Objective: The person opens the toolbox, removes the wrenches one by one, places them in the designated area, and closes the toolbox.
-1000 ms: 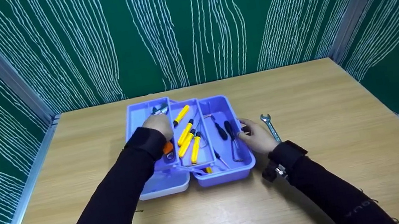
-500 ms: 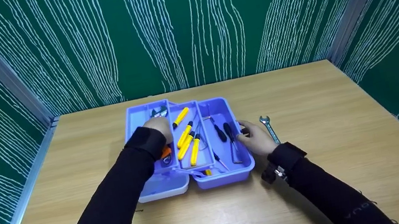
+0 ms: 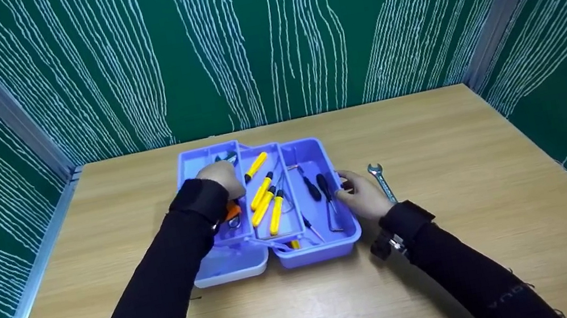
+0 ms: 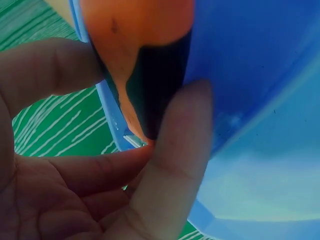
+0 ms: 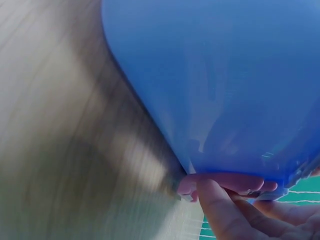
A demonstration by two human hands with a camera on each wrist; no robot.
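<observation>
A purple cantilever toolbox [image 3: 322,253] stands spread on the wooden table. My left hand [image 3: 222,179] is down in its left tray [image 3: 191,160]. Thumb and fingers pinch the tapered end of an orange-and-black tool handle [image 4: 135,30], seen close up in the left wrist view; the rest of this tool is mostly hidden. A metal ring [image 3: 235,222] shows just below the orange part. At the toolbox's right wall my right hand [image 3: 363,195] grips the edge with bent fingers. In the right wrist view its fingers [image 5: 220,210] curl at the box's edge.
Several yellow-handled screwdrivers [image 3: 264,208] lie in the middle tray. Black-handled tools [image 3: 324,185] rest in the deep right compartment. An open-ended wrench [image 3: 381,180] lies on the table [image 3: 465,180] beyond my right wrist. Green walls [image 3: 297,35] with white lines enclose it.
My left hand has shifted slightly left in the tray, and the orange tool has moved a little with it. The right hand keeps its place on the toolbox wall.
</observation>
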